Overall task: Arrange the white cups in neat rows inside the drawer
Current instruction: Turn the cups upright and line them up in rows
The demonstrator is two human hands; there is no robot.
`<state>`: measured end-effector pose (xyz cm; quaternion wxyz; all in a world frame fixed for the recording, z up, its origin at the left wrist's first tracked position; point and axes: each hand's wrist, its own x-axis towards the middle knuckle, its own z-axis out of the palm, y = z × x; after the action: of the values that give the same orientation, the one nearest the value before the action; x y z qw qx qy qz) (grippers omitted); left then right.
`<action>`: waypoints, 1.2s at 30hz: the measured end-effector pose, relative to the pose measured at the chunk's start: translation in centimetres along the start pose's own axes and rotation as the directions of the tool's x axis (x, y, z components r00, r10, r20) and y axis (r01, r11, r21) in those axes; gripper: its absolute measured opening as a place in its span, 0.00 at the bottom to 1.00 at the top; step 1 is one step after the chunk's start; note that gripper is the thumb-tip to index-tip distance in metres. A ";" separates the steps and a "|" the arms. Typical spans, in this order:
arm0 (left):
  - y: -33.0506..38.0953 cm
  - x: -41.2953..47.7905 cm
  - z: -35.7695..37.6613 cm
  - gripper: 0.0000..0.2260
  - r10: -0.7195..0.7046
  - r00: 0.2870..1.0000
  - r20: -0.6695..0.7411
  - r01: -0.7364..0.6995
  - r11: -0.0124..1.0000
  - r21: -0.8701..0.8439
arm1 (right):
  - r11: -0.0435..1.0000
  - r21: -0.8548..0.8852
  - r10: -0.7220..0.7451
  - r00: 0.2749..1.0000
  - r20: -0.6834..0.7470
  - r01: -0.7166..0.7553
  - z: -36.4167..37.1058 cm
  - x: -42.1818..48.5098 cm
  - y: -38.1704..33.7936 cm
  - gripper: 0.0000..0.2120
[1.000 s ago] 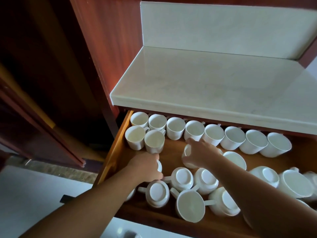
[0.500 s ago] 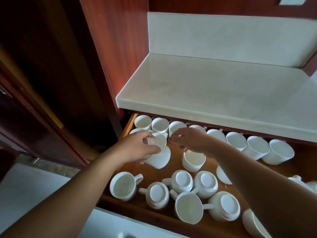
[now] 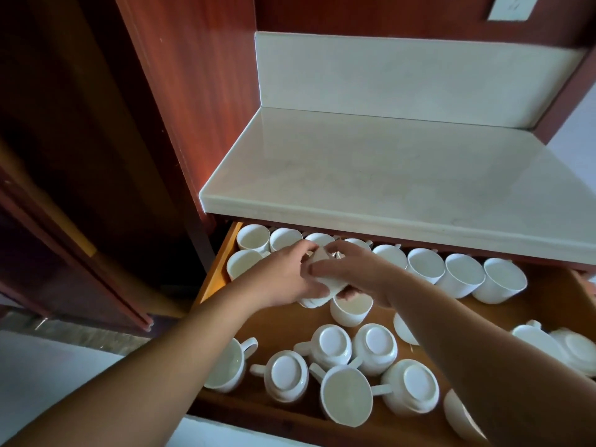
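Observation:
An open wooden drawer [image 3: 211, 275] holds many white cups. Upright cups [image 3: 425, 264] stand in a row along the back, with one more [image 3: 242, 262] in front at the far left. Both hands meet over the drawer's back left and hold one tilted white cup [image 3: 325, 282] between them. My left hand [image 3: 283, 275] grips its left side and my right hand [image 3: 354, 272] covers its top and right side. An upright cup [image 3: 351, 309] stands just below the hands. Several cups [image 3: 331, 345] lie upside down or on their sides at the front.
A pale stone counter [image 3: 403, 175] overhangs the back of the drawer, with a stone backsplash behind it. A reddish wooden panel [image 3: 180, 108] rises on the left. More loose cups [image 3: 554, 345] lie at the drawer's right end.
My left hand lifted a cup from the front left up toward the back. My right hand left the upright cup it had moved and came over to join on the lifted cup.

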<state>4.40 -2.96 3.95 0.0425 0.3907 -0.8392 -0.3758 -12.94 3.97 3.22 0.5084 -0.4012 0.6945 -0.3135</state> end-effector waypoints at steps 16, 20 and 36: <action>-1.0 1.1 2.9 0.42 0.112 0.985 0.132 -0.148 0.940 0.306 | 0.756 -0.648 -0.248 0.957 -0.151 0.093 -4.0 -0.4 3.9 0.30; -1.3 1.4 3.5 0.36 0.120 0.980 0.161 -0.167 0.930 0.327 | 0.596 -0.802 -0.113 0.993 -0.038 0.037 -3.2 0.3 6.3 0.42; -3.3 3.3 4.2 0.30 0.131 0.985 0.113 -0.167 0.883 0.439 | 0.499 -0.864 -0.126 0.982 -0.139 -0.058 -0.9 1.1 8.3 0.38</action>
<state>2.67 -4.15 -1.98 -0.0533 0.3090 -0.9316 -0.1841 -15.93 7.00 -4.03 0.1670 -0.5845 0.7934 0.0302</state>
